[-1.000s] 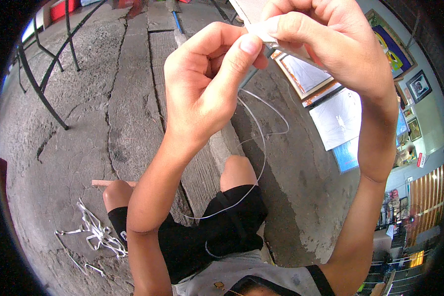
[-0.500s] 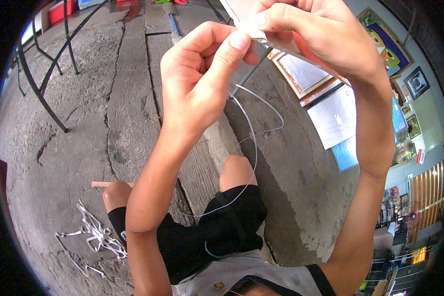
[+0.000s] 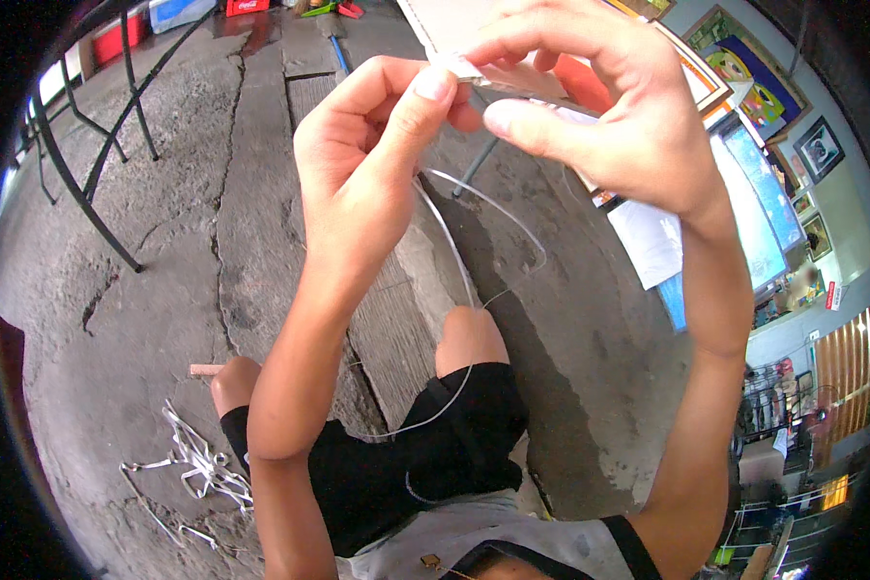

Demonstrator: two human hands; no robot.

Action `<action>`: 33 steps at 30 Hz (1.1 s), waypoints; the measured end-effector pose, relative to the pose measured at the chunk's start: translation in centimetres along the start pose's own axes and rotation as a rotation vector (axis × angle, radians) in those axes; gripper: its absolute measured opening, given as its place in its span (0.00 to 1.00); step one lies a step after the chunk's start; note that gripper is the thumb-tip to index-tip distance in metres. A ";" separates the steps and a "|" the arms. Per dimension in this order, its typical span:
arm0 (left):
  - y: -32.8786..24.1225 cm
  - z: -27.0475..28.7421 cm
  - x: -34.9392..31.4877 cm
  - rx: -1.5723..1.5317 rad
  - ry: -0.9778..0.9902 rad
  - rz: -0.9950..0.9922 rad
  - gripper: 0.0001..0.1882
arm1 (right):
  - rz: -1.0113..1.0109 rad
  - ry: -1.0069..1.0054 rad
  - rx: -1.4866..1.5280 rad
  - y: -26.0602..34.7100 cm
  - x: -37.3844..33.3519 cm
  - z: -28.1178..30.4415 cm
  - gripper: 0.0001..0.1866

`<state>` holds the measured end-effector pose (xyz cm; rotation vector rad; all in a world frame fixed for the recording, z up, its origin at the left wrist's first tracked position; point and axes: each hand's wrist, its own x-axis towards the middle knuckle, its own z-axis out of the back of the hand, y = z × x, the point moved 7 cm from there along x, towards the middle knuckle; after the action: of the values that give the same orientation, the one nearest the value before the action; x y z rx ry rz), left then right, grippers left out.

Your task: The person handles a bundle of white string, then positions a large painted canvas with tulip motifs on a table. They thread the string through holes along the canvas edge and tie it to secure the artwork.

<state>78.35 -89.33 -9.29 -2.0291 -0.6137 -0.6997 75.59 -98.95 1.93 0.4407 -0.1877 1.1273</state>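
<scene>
The strip (image 3: 474, 70), a small pale flat piece, is pinched between both hands up close to the camera, and the thin line (image 3: 483, 208) hangs from that pinch, loops below it and trails down across the lap. Against half a second ago the loop has opened wider and swung out to the right of the pinch, while the hands have barely shifted; it looks as if line is being fed or drawn through at the fingertips. The left hand (image 3: 362, 164) closes thumb and forefinger on the strip's near end; the right hand (image 3: 614, 106) closes its fingers on the far end. Well below the grip, left, a pile of white scraps (image 3: 198, 464) lies on the concrete floor (image 3: 135, 319).
</scene>
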 end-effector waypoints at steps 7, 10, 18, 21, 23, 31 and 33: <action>-0.3 0.2 -0.2 0.040 -0.055 0.098 0.13 | 0.382 -0.381 -0.455 0.7 -2.0 -1.0 0.16; -0.8 0.1 0.2 0.037 -0.057 0.172 0.16 | 0.475 -0.463 -0.677 0.9 -3.1 -1.7 0.13; -1.2 0.4 0.6 0.256 -0.032 0.346 0.14 | 0.548 -0.639 -0.689 0.3 -4.5 -3.1 0.10; -1.3 0.7 0.6 0.319 -0.044 0.317 0.13 | 0.478 -0.635 -0.662 0.1 -5.4 -2.5 0.11; -1.4 0.8 0.5 0.336 -0.085 0.315 0.13 | 0.444 -0.673 -0.695 -0.2 -6.4 -1.9 0.10; -1.7 0.0 0.8 0.222 -0.141 0.224 0.13 | 0.246 -0.812 -0.910 -4.2 -12.6 2.1 0.12; -1.2 0.2 0.8 0.261 -0.150 0.256 0.13 | 0.247 -0.792 -0.864 -5.3 -13.7 2.5 0.11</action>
<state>78.15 -88.43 -8.18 -1.8816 -0.4902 -0.3005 74.73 -113.21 -2.09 0.0567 -1.3929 0.9460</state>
